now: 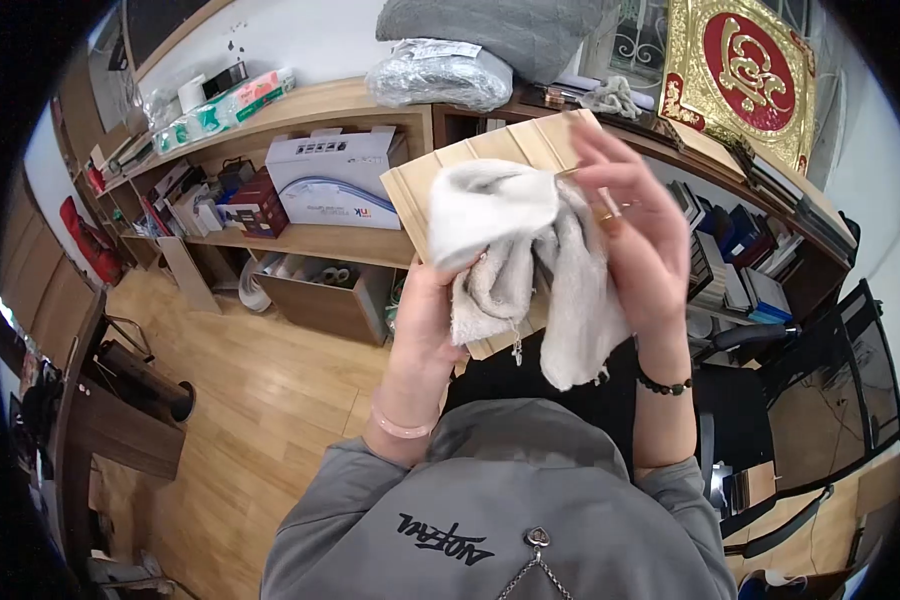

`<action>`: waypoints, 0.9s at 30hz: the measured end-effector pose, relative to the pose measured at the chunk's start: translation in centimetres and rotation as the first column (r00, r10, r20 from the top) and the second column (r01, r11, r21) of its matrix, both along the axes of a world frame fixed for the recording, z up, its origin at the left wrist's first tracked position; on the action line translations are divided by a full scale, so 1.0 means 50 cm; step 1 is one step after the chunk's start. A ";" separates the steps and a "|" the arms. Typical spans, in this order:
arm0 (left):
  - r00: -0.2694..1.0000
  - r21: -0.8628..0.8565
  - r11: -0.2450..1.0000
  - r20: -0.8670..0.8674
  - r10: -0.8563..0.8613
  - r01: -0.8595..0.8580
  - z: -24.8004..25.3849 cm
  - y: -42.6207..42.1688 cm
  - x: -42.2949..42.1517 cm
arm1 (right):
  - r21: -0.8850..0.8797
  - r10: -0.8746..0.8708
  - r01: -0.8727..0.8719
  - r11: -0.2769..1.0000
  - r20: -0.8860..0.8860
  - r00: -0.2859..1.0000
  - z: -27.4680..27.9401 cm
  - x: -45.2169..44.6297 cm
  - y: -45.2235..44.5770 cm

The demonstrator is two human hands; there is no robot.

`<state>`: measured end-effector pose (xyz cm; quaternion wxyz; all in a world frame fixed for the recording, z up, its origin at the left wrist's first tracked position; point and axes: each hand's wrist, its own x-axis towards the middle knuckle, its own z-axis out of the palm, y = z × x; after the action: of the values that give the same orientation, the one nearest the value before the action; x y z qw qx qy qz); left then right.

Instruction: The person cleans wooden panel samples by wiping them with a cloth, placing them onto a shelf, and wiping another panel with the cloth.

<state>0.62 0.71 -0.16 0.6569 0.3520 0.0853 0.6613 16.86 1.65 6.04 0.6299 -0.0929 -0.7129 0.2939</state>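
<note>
A pale wooden board (423,178) with grooved lines is held up in front of my chest, tilted. My left hand (428,315) is closed around its lower left edge, with the thumb at the cloth. Bunched over the board's face is a whitish-grey cloth (580,300), its frayed ends hanging below. My right hand (645,235) is beside the cloth at the board's right side, fingers spread and partly blurred. The cloth hides most of the board's middle, and whether the right fingertips touch it I cannot tell.
Behind stands a low shelf (345,100) with a white printed box (335,180) and a plastic-wrapped bundle (440,75). A gold-framed red panel (740,75) leans at upper right above books. A black office chair (820,400) is on my right, a wooden desk (120,430) on my left.
</note>
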 end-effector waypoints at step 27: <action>0.907 0.219 0.918 -0.194 0.374 -0.332 0.036 -0.065 -0.010 | 0.552 0.001 -0.269 0.789 0.436 0.900 0.088 0.166 -0.171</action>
<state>0.10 -2.54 1.65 0.4767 0.4637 0.1636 0.7287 25.18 -6.90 10.42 0.4377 0.1037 -0.8902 0.0718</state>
